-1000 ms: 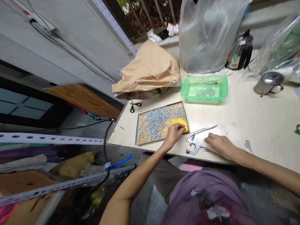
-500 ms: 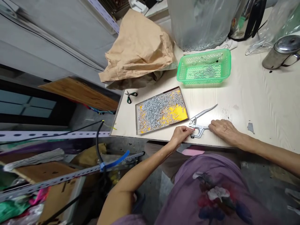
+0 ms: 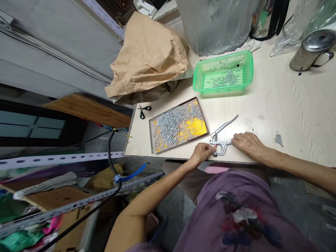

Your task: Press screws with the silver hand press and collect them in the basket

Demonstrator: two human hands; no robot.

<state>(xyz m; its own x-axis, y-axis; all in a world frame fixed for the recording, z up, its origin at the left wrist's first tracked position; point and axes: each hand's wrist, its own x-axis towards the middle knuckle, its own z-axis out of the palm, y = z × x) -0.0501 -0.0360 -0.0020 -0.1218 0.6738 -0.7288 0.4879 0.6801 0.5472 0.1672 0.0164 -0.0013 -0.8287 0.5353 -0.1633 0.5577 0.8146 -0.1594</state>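
Observation:
Metal hand pliers [image 3: 223,147] lie near the table's front edge, their upper handle raised to the upper right. My right hand [image 3: 246,144] has its fingers closed round the end of the lower handle. At the jaw end, my left hand [image 3: 202,152] is pinched beside a small red part; what lies between its fingertips is too small to make out. Left of the pliers, a shallow tray [image 3: 179,125] with a yellow bottom holds many small metal pieces. Behind it stands a green basket [image 3: 223,89] with more small metal pieces inside.
Small scissors [image 3: 143,111] lie left of the tray. Brown paper [image 3: 149,59] and a large plastic bag [image 3: 217,28] stand behind. A metal jug [image 3: 309,52] is at the back right. A metal rail and black cable are left of the table.
The view has shifted slightly, so the table items appear a little further left. Both hands keep their places at the pliers; the tray and basket stay where they were.

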